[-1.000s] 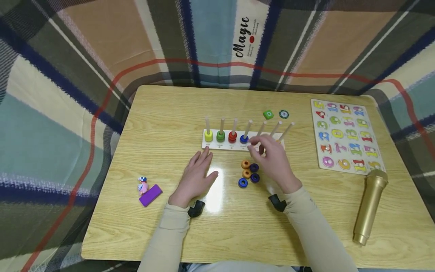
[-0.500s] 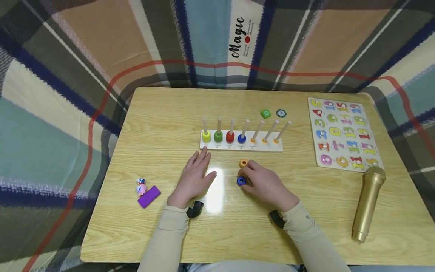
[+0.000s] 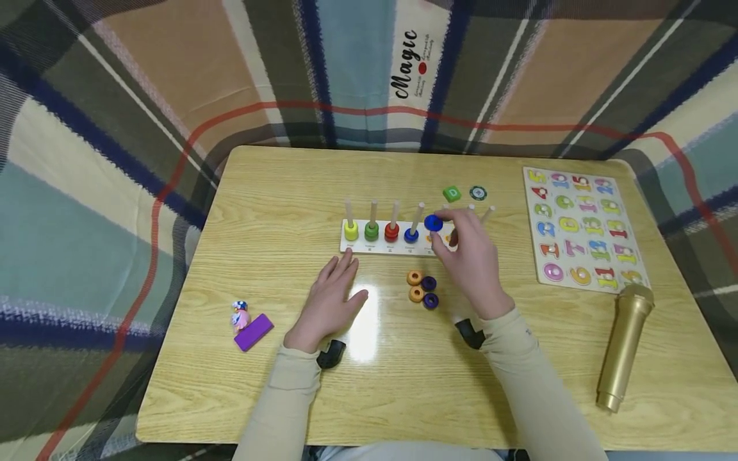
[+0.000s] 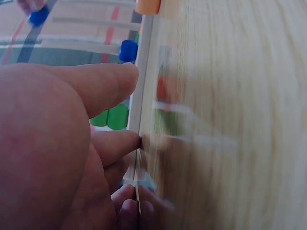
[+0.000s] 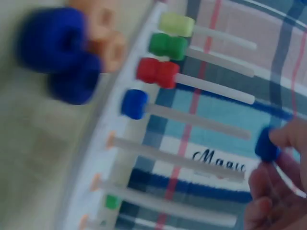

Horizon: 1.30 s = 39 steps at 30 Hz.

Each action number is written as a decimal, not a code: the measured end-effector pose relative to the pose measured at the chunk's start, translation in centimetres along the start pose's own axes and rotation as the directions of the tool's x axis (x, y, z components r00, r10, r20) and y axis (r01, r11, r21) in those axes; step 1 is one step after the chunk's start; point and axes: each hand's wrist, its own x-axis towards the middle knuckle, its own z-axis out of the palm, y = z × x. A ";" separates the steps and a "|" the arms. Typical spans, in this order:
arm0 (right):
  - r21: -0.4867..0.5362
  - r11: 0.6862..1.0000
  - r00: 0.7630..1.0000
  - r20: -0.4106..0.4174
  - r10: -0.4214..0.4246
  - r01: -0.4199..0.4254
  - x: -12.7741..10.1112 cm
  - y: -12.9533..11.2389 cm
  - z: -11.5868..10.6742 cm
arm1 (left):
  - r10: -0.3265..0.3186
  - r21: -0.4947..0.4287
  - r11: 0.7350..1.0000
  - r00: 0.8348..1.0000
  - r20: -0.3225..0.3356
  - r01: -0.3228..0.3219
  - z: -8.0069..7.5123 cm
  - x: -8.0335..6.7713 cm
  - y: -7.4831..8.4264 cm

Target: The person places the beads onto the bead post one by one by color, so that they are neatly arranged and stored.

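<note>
My right hand (image 3: 471, 259) pinches a blue ring (image 3: 434, 223) between thumb and fingers, up near the peg tops. In the right wrist view this ring (image 5: 267, 143) is close to the tip of the peg that bears one blue ring (image 5: 135, 104). The white peg board (image 3: 359, 248) has yellow rings (image 3: 351, 231), green rings (image 3: 371, 231) and red rings (image 3: 391, 232) on its other left pegs. Fingers straight, my left hand (image 3: 327, 299) lies on the table, fingertips right at the board's front edge. Orange rings (image 3: 414, 277) and dark blue rings (image 3: 430, 301) sit in front of the board.
A number puzzle board (image 3: 582, 224) lies at the right, with a gold microphone (image 3: 625, 349) before it. Behind the pegs are a green tile (image 3: 452, 194) and a round chip (image 3: 478, 193). A small figurine (image 3: 240, 317) and a purple block (image 3: 254, 332) stand at the left.
My right hand went from the pegs down to the loose rings, took the blue one and lifted it up to the peg board. My left hand has stayed put.
</note>
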 end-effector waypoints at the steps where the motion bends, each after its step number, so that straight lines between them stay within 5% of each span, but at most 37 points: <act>1: 0.011 1.000 0.999 -0.030 0.015 -0.014 0.7 -0.1 0.1 | 0.000 -0.001 1.000 1.000 0.001 0.000 0.0 0.0 0.0; 9: 0.035 0.995 0.994 -0.036 0.100 -0.099 3.1 -0.3 1.4 | 0.015 0.000 1.000 1.000 0.005 -0.015 0.3 0.1 0.1; 20: 0.061 0.995 0.994 -0.070 0.088 -0.084 3.1 -0.2 1.1 | 0.008 -0.001 1.000 1.000 0.003 -0.008 -0.1 0.2 0.2; 24: 0.051 0.991 0.992 0.032 0.123 -0.124 1.8 -0.1 1.2 | 0.005 0.001 1.000 1.000 0.002 -0.005 -0.1 0.1 0.2; 26: 0.013 0.985 0.971 0.166 0.170 -0.175 0.7 0.0 1.7 | -0.004 0.000 1.000 1.000 0.006 0.004 -0.1 0.1 0.1; 31: -0.138 0.958 0.856 0.430 0.287 -0.251 -2.5 0.6 3.9 | -0.005 -0.001 1.000 1.000 0.003 0.005 -0.2 -0.1 0.1; 34: -0.175 0.947 0.845 0.429 0.319 -0.269 -3.7 0.6 4.7 | -0.004 -0.001 1.000 1.000 0.002 0.004 -0.2 -0.1 0.1; 39: -0.148 0.935 0.860 0.365 0.356 -0.323 -4.0 0.5 4.7 | -0.006 0.000 1.000 1.000 0.005 0.006 -0.1 -0.1 0.1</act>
